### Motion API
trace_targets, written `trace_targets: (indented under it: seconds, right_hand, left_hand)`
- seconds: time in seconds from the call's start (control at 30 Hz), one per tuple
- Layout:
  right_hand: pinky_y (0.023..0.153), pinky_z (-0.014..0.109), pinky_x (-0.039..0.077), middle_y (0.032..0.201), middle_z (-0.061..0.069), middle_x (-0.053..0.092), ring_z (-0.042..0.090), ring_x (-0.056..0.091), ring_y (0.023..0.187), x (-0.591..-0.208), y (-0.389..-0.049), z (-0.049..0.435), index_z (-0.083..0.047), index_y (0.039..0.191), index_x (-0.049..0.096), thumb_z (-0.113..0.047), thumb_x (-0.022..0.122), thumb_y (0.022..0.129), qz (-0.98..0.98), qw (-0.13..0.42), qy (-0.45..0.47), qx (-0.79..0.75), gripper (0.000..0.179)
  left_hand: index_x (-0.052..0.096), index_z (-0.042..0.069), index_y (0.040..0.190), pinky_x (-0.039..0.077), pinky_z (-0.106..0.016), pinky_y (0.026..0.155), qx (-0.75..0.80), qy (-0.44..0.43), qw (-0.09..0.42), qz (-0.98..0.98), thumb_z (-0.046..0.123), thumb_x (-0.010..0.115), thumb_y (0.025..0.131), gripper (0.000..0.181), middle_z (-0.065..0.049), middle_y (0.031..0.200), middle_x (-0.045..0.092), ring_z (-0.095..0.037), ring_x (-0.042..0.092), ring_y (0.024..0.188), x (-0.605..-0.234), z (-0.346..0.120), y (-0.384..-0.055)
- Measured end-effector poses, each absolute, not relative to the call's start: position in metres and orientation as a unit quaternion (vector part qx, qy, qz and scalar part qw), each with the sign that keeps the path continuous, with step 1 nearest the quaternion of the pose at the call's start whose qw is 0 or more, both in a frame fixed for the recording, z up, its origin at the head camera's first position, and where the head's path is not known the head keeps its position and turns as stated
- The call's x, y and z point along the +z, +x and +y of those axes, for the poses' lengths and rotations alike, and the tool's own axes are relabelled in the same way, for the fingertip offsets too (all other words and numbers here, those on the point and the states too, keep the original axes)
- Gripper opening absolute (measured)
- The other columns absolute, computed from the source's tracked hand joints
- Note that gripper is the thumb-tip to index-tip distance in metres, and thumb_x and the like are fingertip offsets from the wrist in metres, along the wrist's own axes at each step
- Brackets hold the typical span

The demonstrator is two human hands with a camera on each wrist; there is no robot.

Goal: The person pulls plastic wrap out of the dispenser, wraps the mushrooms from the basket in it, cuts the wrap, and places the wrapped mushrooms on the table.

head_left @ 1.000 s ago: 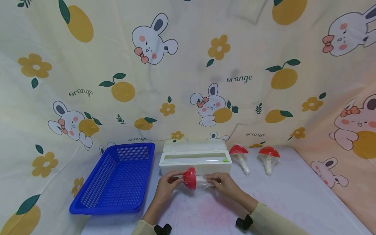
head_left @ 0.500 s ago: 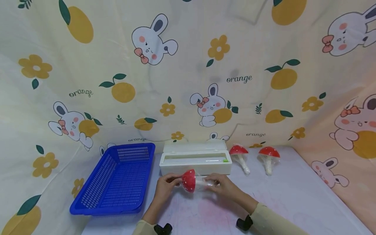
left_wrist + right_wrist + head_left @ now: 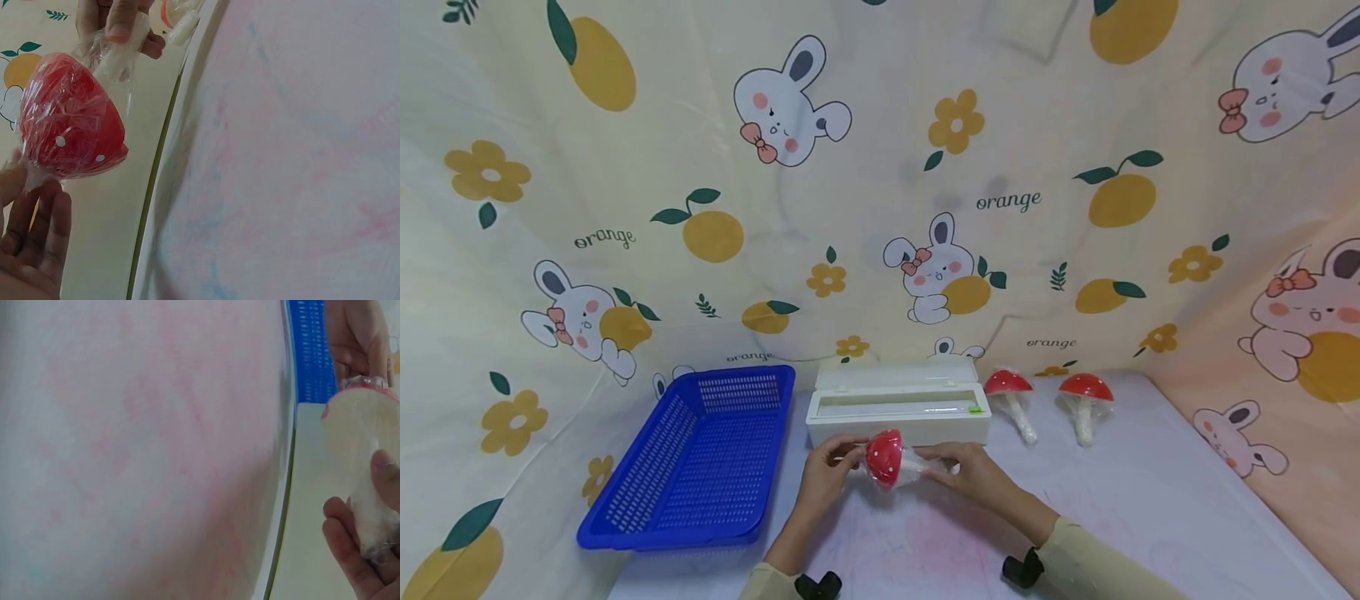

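Between both hands, a toy mushroom with a white-dotted red cap (image 3: 883,458) and a pale stem is held sideways above the table, wrapped in clear film. My left hand (image 3: 826,477) pinches gathered film at the top of the cap (image 3: 69,119), as the left wrist view shows. My right hand (image 3: 973,473) grips the film-covered stem (image 3: 369,512) at its lower end, thumb on one side and fingers on the other. Just behind the hands sits a long white box (image 3: 898,431), its lid raised, with a slot and a small green tab.
To the left stands a blue mesh basket (image 3: 730,467). Two more wrapped mushrooms, a nearer-to-box one (image 3: 1011,400) and a right one (image 3: 1086,404), lie at the back right of the white table (image 3: 1112,508). A printed curtain (image 3: 880,192) hangs behind.
The mushroom has turned between the hands, so its dotted cap faces the head camera more and its stem tilts. The left fingers have shifted on the film; both arms stay nearly in place.
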State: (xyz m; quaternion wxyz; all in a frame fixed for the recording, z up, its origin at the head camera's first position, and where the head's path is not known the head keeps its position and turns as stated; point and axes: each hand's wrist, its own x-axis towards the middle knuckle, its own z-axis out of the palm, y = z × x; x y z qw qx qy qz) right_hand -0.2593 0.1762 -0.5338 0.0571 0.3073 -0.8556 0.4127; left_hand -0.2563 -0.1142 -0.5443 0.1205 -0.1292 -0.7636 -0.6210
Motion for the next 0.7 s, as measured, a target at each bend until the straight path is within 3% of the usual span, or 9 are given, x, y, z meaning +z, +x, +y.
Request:
trace_targets:
  seconds: [0.17, 0.37, 0.5, 0.7]
  right_hand:
    - [0.075, 0.024, 0.062, 0.112, -0.001, 0.081, 0.006, 0.07, 0.085, -0.532, -0.259, 0.177, -0.01, 0.124, 0.081, -0.013, 0.085, 0.093, -0.839, 0.073, 0.318, 0.436, 0.032]
    - [0.076, 0.026, 0.065, 0.108, 0.008, 0.082, 0.024, 0.08, 0.086, -0.535, -0.26, 0.179, -0.003, 0.121, 0.08, -0.008, 0.078, 0.098, -0.811, 0.062, 0.332, 0.477, 0.023]
    - [0.076, 0.029, 0.066, 0.112, 0.016, 0.08, 0.034, 0.08, 0.087, -0.539, -0.261, 0.179, 0.001, 0.122, 0.078, -0.006, 0.075, 0.1, -0.796, 0.064, 0.342, 0.495, 0.023]
    - [0.076, 0.029, 0.066, 0.116, 0.02, 0.077, 0.037, 0.078, 0.091, -0.543, -0.261, 0.176, 0.005, 0.123, 0.076, -0.007, 0.071, 0.103, -0.796, 0.03, 0.34, 0.5, 0.024]
  left_hand:
    - [0.075, 0.004, 0.127, 0.063, -0.03, 0.09, -0.608, -0.188, 0.124, -0.762, 0.01, 0.07, 0.104, 0.024, -0.016, 0.124, 0.072, -0.024, 0.07, 0.111, -0.543, -0.117, -0.254]
    - [0.073, 0.006, 0.132, 0.057, -0.024, 0.1, -0.624, -0.21, 0.077, -0.749, 0.01, 0.073, 0.102, 0.03, -0.013, 0.133, 0.069, -0.022, 0.065, 0.125, -0.542, -0.122, -0.253]
    - [0.074, 0.004, 0.131, 0.058, -0.026, 0.099, -0.635, -0.206, 0.071, -0.742, 0.006, 0.076, 0.099, 0.032, -0.014, 0.131, 0.069, -0.02, 0.066, 0.122, -0.541, -0.122, -0.253]
    - [0.081, 0.008, 0.111, 0.061, -0.025, 0.09, -0.633, -0.151, 0.097, -0.753, 0.007, 0.083, 0.093, 0.019, -0.009, 0.112, 0.076, -0.015, 0.072, 0.103, -0.542, -0.119, -0.254]
